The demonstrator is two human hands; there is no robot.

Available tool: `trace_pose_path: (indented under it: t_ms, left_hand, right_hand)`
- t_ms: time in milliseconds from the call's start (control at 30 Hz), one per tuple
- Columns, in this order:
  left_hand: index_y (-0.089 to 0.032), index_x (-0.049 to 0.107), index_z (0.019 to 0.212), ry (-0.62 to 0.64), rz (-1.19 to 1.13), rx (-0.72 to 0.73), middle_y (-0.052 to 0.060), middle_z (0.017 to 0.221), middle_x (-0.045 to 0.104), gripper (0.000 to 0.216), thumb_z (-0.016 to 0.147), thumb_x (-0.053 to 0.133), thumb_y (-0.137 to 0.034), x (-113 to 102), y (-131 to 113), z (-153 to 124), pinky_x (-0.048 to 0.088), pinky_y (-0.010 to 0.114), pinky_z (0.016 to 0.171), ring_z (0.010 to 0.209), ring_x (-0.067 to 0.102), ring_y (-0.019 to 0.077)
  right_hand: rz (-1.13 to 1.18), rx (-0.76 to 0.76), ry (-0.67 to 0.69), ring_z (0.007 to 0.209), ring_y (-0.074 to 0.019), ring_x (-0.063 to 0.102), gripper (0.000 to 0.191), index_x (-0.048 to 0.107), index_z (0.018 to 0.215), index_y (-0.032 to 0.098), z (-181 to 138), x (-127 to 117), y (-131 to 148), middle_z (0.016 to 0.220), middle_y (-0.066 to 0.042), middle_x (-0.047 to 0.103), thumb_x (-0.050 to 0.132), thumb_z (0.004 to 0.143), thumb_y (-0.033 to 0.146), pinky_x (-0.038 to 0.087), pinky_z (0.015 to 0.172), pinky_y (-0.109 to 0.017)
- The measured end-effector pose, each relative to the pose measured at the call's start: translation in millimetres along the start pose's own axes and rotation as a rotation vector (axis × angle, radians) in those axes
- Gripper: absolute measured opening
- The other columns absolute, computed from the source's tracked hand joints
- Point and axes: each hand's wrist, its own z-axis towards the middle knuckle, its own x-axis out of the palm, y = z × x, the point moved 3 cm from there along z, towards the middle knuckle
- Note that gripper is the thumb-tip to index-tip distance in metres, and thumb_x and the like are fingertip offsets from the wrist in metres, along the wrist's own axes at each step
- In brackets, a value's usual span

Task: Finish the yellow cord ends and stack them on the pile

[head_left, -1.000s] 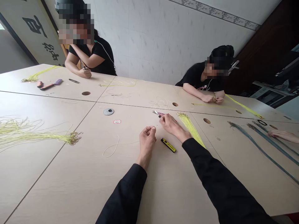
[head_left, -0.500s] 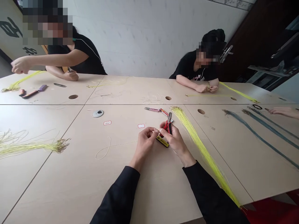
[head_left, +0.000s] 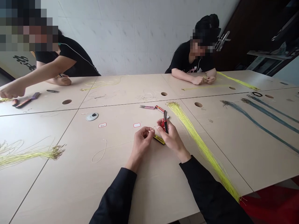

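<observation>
My left hand is closed in a pinch on the end of a thin pale cord, which trails off to a loop on the table at the left. A tiny bit of metal or cord stands up at the pinched fingertips, too small to make out. My right hand is wrapped around red-and-black pliers, their jaws pointing up and away. Its thumb and index fingertips are close to the left fingertips. Under the hands lies a flat yellow-and-black item. A long bundle of yellow cords runs along the right of my right hand.
Thread snips and a red box lie beyond my hands. Another yellow bundle is at the left, blue-grey bundles at the right. A silver disc and two labels lie mid-table. Two people sit opposite.
My fingertips have parted slightly, and the pliers stand more upright in my right hand. The view has shifted. The person opposite at left has lowered an outstretched hand toward the table.
</observation>
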Motion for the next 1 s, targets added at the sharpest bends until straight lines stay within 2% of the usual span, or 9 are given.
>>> trace_pose_path:
  t_ms: [200, 367, 500, 633, 733, 1000]
  left_hand:
    - [-0.016, 0.067, 0.081, -0.083, 0.046, 0.044, -0.004, 0.056, 0.047, 0.025, 0.082, 0.069, -0.041, -1.6, -1.1, -1.1, 0.024, 0.021, 0.047, 0.049, 0.033, 0.008]
    - [-0.016, 0.068, 0.079, -0.081, 0.112, 0.068, -0.006, 0.053, 0.041, 0.02, 0.08, 0.068, -0.036, 0.3, -3.9, -2.2, 0.021, 0.022, 0.047, 0.049, 0.031, 0.0084]
    - [-0.016, 0.067, 0.079, -0.06, 0.117, 0.058, -0.004, 0.056, 0.046, 0.02, 0.082, 0.066, -0.036, 1.6, -4.3, -2.6, 0.024, 0.022, 0.049, 0.051, 0.035, 0.0089]
    - [-0.018, 0.067, 0.095, -0.062, 0.026, 0.032, -0.004, 0.058, 0.05, 0.019, 0.085, 0.062, -0.033, 0.5, -4.1, -2.9, 0.03, 0.021, 0.052, 0.053, 0.041, 0.01]
    - [-0.018, 0.069, 0.104, -0.009, -0.04, 0.009, -0.003, 0.058, 0.052, 0.025, 0.087, 0.06, -0.035, 1.0, -5.0, -2.7, 0.034, 0.022, 0.052, 0.054, 0.045, 0.0109]
    - [-0.017, 0.065, 0.087, 0.024, -0.161, -0.031, -0.003, 0.06, 0.053, 0.027, 0.081, 0.071, -0.043, -0.1, -8.0, -1.5, 0.033, 0.02, 0.049, 0.05, 0.041, 0.0074]
  right_hand:
    - [-0.046, 0.014, 0.042, 0.074, -0.0181, 0.058, 0.019, 0.057, 0.099, 0.022, -2.9, 3.6, 0.5, 0.088, -0.003, 0.063, 0.059, 0.088, 0.037, 0.047, 0.071, -0.031]
    - [-0.082, 0.014, 0.034, 0.071, -0.0177, 0.056, 0.015, 0.057, 0.095, 0.023, -2.9, 4.9, 0.9, 0.083, -0.002, 0.061, 0.059, 0.087, 0.035, 0.044, 0.068, -0.031]
    - [-0.093, 0.012, 0.055, 0.068, -0.0171, 0.053, 0.013, 0.055, 0.094, 0.022, -3.0, 3.6, 0.5, 0.078, 0.0, 0.057, 0.056, 0.089, 0.035, 0.042, 0.066, -0.03]
    - [-0.043, 0.012, 0.095, 0.067, -0.0161, 0.051, 0.014, 0.053, 0.094, 0.022, -2.9, 2.9, -0.2, 0.077, 0.001, 0.054, 0.056, 0.091, 0.035, 0.042, 0.066, -0.03]
    - [0.008, 0.013, 0.126, 0.067, -0.016, 0.052, 0.014, 0.052, 0.094, 0.023, -2.5, 3.7, -1.0, 0.077, 0.002, 0.054, 0.057, 0.091, 0.036, 0.044, 0.068, -0.03]
    - [0.017, 0.008, 0.16, 0.078, -0.018, 0.058, 0.014, 0.053, 0.096, 0.022, -2.0, 4.6, -4.0, 0.085, -0.001, 0.06, 0.059, 0.09, 0.033, 0.047, 0.077, -0.032]
